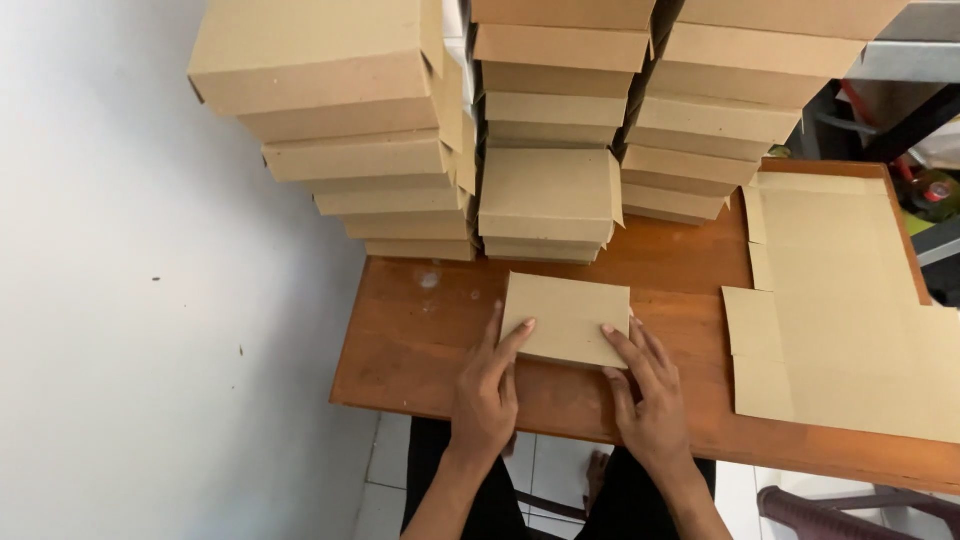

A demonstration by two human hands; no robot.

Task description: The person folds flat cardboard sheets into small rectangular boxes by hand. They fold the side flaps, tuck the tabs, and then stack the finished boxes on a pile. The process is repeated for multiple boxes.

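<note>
Cardboard fills most of what we see from above: three tall stacks of folded boxes (470, 130) crowd the upper half of the frame, rising from the far edge of a wooden table (420, 340). At left, a pale wall (120, 300) runs the full height of the picture; white floor tiles (385, 490) show along the bottom edge.

Next in size, a pile of flat, unfolded sheets (840, 300) lies at the right of the frame, well apart from the hands and reaching almost to the table's near edge.

At the centre, just below the middle stack, sits one small closed box (565, 318). We see the left hand (487, 395) with fingers spread and the index tip pressing on the box's lower left corner, and the right hand (650, 395) laid flat with fingertips on its lower right edge. Neither hand is clenched or wrapped around it; both rest open on top, pinning the lid rather than gripping.

Our judgement on the risks: the stacks look uneven, with several boxes jutting out of line, so a nudge from the box or a knock to the table could bring a column down. Pressing too hard on the lid could dent the thin card. The loose sheets near the table's edge could slide off if an elbow brushes them.
</note>
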